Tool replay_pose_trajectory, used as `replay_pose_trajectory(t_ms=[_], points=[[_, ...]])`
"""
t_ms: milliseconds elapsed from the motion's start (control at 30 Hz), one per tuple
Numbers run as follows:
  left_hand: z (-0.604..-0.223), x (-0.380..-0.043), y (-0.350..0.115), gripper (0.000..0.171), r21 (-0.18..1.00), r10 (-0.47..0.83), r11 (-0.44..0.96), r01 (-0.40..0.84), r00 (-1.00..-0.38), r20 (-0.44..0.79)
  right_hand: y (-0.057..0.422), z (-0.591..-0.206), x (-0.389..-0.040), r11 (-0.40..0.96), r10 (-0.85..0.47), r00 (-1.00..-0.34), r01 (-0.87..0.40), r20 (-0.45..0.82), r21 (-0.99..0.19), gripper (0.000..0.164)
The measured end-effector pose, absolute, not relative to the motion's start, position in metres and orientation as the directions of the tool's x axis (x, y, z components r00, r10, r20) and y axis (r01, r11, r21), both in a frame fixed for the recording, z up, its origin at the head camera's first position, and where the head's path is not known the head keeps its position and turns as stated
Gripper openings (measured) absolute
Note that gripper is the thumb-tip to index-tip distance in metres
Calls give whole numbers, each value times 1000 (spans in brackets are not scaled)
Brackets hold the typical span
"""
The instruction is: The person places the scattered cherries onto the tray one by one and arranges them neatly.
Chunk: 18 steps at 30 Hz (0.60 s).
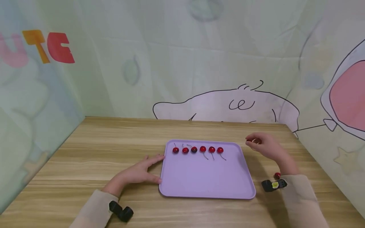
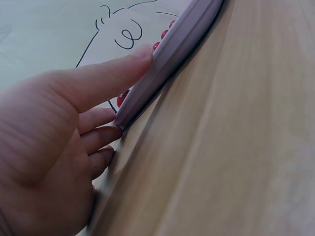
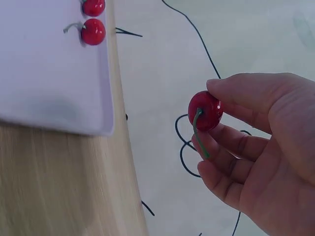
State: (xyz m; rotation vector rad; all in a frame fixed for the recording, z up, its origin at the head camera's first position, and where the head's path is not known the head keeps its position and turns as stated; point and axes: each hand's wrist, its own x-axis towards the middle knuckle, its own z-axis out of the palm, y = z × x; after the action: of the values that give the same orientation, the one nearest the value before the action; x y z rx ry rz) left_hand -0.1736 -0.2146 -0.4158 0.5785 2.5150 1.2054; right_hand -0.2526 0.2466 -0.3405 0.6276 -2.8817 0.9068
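A shallow purple tray (image 1: 205, 180) lies on the table with a row of several red cherries (image 1: 202, 149) along its far side; the stems point in differing directions. My left hand (image 1: 139, 171) touches the tray's left rim, its thumb near the front and its fingers spread toward the back. Past the tray's right edge, my right hand (image 1: 266, 146) is raised above the table. Between thumb and fingertips it pinches a red cherry (image 3: 205, 111), whose green stem hangs down. Beside the right wrist, another cherry (image 1: 277, 175) rests on the table, partly hidden by the arm.
The wooden table (image 1: 114, 136) ends at a printed cloth backdrop (image 1: 176, 79) behind and at both sides. Each sleeve carries a small black wrist camera (image 1: 121, 211).
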Motion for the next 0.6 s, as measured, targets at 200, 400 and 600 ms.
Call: replay_pose_trajectory(t_ms=[200,400,600], points=[[-414,-173,-214,90,790,460,579,202,-881,-112,232,-348,-260,720,-382,-906,-416,184,-556,23],[-413,-172,-214,91,800,457,569,191,-882,-114,221,-357,-267,732,-364,-922,-371,132,-572,26],[-414,-172,-214,91,798,465,566,207,-879,-102,214,-366,-273,742,-344,-936,-320,75,-589,28]])
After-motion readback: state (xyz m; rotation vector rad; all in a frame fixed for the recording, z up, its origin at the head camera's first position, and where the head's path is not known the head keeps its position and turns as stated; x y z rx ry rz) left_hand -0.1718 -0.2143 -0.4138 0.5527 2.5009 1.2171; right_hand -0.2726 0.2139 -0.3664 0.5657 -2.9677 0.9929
